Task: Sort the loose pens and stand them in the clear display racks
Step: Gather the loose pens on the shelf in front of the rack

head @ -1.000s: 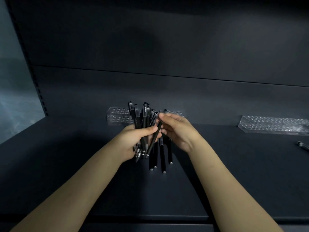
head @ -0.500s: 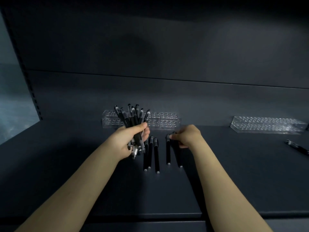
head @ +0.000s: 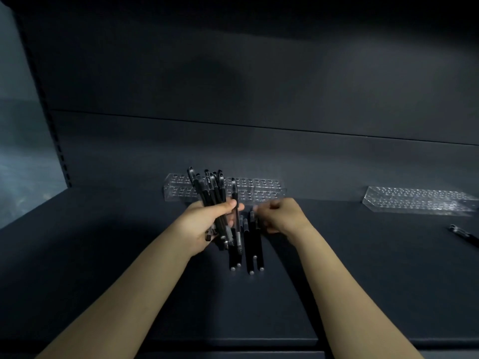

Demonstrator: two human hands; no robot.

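Before the clear rack (head: 259,189), left hand (head: 207,221) grips a pen bundle (head: 207,193); right hand (head: 281,216) curls over laid pens (head: 250,247), grip unclear

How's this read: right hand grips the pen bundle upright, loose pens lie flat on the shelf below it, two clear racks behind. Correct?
Not quite. The head view shows the left hand grips the pen bundle, not the right. The right hand is down at the loose pens lying flat on the shelf. The clear racks are behind, as stated.
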